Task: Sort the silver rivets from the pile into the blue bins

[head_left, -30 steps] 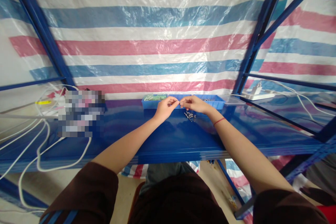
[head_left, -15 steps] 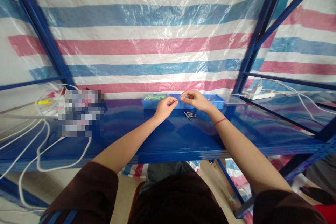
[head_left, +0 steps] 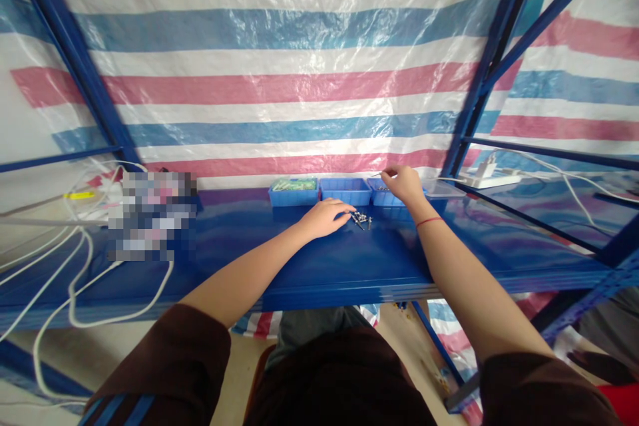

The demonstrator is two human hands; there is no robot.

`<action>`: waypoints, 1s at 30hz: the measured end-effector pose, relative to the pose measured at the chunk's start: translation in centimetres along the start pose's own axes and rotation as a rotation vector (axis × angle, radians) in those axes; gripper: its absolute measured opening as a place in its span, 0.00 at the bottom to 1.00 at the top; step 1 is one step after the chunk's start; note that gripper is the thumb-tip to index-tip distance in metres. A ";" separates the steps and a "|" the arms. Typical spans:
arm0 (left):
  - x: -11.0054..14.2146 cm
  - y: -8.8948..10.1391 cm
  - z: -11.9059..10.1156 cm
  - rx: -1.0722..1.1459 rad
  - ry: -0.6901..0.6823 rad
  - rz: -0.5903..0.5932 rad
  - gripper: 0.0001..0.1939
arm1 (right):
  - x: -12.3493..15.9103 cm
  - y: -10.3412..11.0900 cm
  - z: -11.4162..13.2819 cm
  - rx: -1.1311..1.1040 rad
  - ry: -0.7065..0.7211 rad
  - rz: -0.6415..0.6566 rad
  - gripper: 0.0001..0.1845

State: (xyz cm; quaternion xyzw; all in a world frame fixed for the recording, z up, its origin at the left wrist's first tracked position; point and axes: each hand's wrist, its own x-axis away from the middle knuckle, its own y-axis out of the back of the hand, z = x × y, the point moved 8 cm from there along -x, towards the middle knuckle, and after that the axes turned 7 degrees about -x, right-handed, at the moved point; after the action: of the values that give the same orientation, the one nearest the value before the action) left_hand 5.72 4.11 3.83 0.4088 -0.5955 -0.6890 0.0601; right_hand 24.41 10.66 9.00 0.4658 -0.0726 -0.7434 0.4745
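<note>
On the blue shelf lies a small pile of metal screws (head_left: pixel 360 219). My left hand (head_left: pixel 327 216) reaches to the pile's left edge, its fingers stretched out and the thumb a little apart; whether the fingertips touch a screw I cannot tell. My right hand (head_left: pixel 403 183) is raised over the right blue bin (head_left: pixel 387 201), which holds small metal pieces. Its thumb and fingers pinch a thin screw (head_left: pixel 377 176) that points left. The middle blue bin (head_left: pixel 344 202) shows its bare inside. Green pieces fill the left blue bin (head_left: pixel 293 198).
A clear lid-like sheet (head_left: pixel 444 190) lies right of the bins, with a white power strip (head_left: pixel 492 176) beyond. White cables (head_left: pixel 90 259) and a blurred-out object (head_left: pixel 152 216) occupy the left side. Blue frame posts (head_left: pixel 479 86) and a striped tarp (head_left: pixel 299 80) enclose the shelf.
My hands have separated from where they met before the bins. The left came down toward the screw pile; the right moved right, over the right bin, with the thin screw.
</note>
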 end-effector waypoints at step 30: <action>0.8 0.2 5.8 0.486 0.466 -0.219 0.10 | 4.2 -6.6 8.0 -0.437 0.308 0.593 0.11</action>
State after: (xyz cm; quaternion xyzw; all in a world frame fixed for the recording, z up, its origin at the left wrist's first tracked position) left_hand 1.41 8.07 3.36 0.6190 -0.6649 -0.4175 0.0210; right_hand 13.65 8.35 7.20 0.4187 0.0279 -0.4935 0.7618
